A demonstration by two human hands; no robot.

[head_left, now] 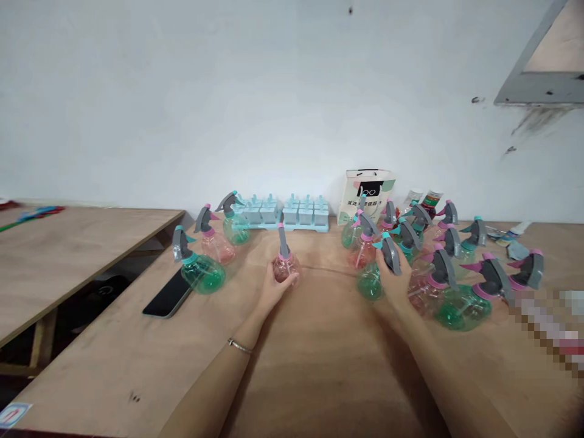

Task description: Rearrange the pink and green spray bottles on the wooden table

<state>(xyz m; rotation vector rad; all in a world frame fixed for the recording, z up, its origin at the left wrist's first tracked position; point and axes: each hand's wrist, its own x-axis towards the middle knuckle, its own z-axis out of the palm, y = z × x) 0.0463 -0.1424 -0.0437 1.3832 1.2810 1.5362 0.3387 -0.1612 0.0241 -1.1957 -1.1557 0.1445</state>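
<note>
My left hand (276,289) is closed around the body of a clear pink spray bottle (287,266), which stands upright mid-table with its grey trigger head free above my fingers. Farther right, my right hand (394,278) grips a clear green spray bottle (368,283) near its grey head with a turquoise nozzle. My palm and fingers hide part of that bottle. Around it crowd several more spray bottles, pink and green, among them a green-bodied one with a pink collar (464,307). To the left stand a pink spray bottle (217,247) and two green ones, the nearer (203,274) beside a phone.
A black phone (166,295) lies on the wooden table (314,359). Light-blue ice-pop molds (305,216) and a paper bag (365,198) stand against the wall. A second table (82,249) is at left, with a gap between. A pixelated patch covers the right edge.
</note>
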